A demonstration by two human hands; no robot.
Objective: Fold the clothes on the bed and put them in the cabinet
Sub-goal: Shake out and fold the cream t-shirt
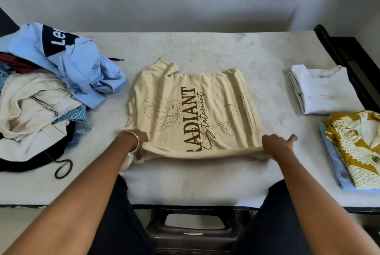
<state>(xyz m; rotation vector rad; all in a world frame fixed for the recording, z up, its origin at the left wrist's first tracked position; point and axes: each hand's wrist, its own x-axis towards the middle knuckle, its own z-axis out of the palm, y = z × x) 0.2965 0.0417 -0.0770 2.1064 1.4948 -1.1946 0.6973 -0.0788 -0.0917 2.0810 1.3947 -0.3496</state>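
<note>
Nearest, the left hand [136, 143] and right hand [276, 144] each pinch the near edge of the cream T-shirt [193, 111] lying mid-bed [226, 49]; lifting both corners evenly and folding away, I judge, keeps the fold square.

We see a cream T-shirt [191, 111] printed "RADIANT" lying flat at the centre of the bed, partly folded, near edge lifted. At nine o'clock lies an unfolded heap [47, 90]: blue, cream and dark garments. At three o'clock sit a folded white shirt [322, 90] and, nearer us, a folded yellow patterned shirt [357, 148] atop a blue one.
</note>
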